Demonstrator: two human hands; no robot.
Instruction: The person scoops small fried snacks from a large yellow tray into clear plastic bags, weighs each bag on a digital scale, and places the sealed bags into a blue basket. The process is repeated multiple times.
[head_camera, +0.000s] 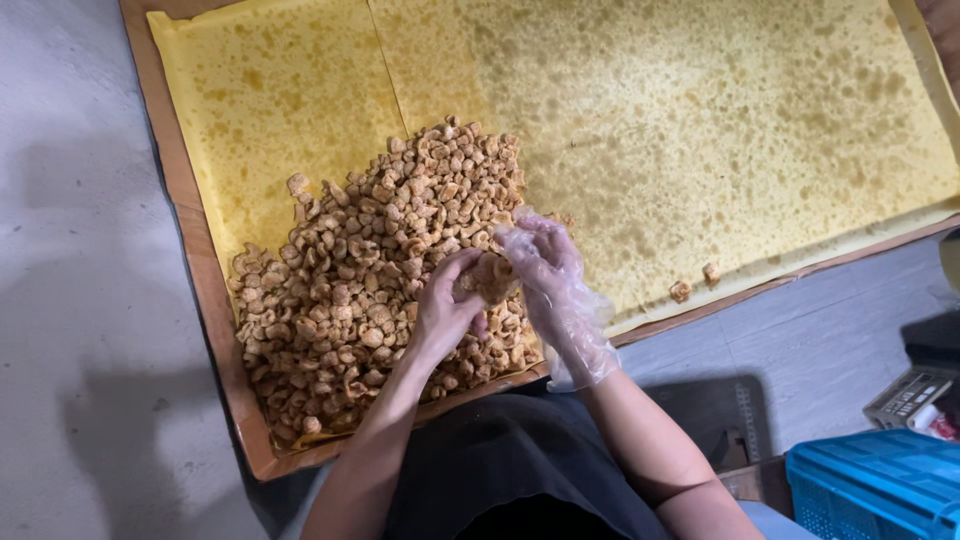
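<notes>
Snack pieces heaped at near left end of tray, on yellow paper. I see both hands gripping clump: bare left hand, gloved right hand.

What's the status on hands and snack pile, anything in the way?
Left hand bare, right hand in a clear glove, both closed on one fried piece. Pile of fried pieces on yellow paper. Nothing in the way.

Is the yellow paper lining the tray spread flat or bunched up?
Spread flat: the yellow paper lies smooth across the tray, oil-spotted, under the snack pile.
</notes>
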